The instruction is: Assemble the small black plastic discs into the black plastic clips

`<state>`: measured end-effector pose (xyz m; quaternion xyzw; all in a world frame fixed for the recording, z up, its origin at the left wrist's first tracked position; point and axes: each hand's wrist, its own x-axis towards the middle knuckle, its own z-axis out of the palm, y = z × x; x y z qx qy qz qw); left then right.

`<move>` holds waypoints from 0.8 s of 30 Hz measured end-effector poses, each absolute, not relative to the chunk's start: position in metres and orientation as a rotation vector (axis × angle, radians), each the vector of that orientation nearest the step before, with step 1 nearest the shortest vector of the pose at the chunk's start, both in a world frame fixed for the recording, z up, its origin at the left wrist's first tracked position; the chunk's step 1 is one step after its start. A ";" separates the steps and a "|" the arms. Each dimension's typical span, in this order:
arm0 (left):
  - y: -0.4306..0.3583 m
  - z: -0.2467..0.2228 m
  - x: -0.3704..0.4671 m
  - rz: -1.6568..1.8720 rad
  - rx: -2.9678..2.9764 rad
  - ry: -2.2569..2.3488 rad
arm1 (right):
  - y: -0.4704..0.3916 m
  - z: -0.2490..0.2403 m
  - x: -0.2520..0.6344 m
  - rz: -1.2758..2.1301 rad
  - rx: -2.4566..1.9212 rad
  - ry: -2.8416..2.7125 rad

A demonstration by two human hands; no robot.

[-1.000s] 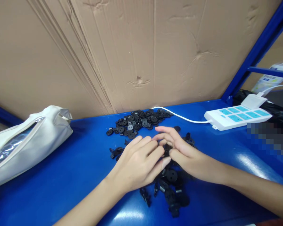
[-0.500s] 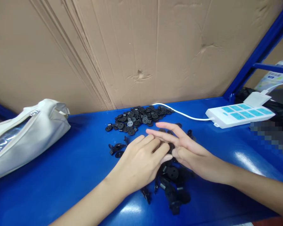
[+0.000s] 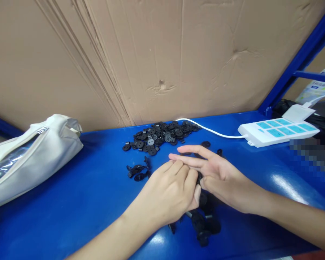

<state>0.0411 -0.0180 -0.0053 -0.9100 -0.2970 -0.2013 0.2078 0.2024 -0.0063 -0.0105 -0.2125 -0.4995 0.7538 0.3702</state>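
Part [image 3: 199,177], small and black, kinda pinched between curled-up left hand [image 3: 172,191] and right hand [image 3: 222,175], two right fingers poking out, disc pile [image 3: 159,135] just beyond.

bright enough overall, with white glare [image 3: 289,187] on the blue tabletop [image 3: 70,202]. closer black parts [image 3: 199,221] look kinda soft and murky in shadow, edges seem stretched, plus there's a blocky pixelated patch [image 3: 311,155] at right

Before me a tall, creased brown cardboard sheet [image 3: 141,65] stands like a wall behind the glossy blue metal tabletop [image 3: 97,202], which catches white glare near its front and right, with blue metal shelf posts [image 3: 300,61] slanting up at the right.
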 end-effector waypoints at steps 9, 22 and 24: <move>-0.021 -0.009 0.042 -0.549 -2.525 -0.821 | -0.007 -0.009 0.202 1.985 -0.522 -1.206; -0.017 -0.002 0.036 -0.617 -2.587 -1.023 | -0.007 -0.002 0.202 2.056 -0.610 -1.030; -0.015 0.002 0.033 -0.602 -2.687 -1.082 | -0.005 -0.002 0.203 2.052 -0.618 -1.064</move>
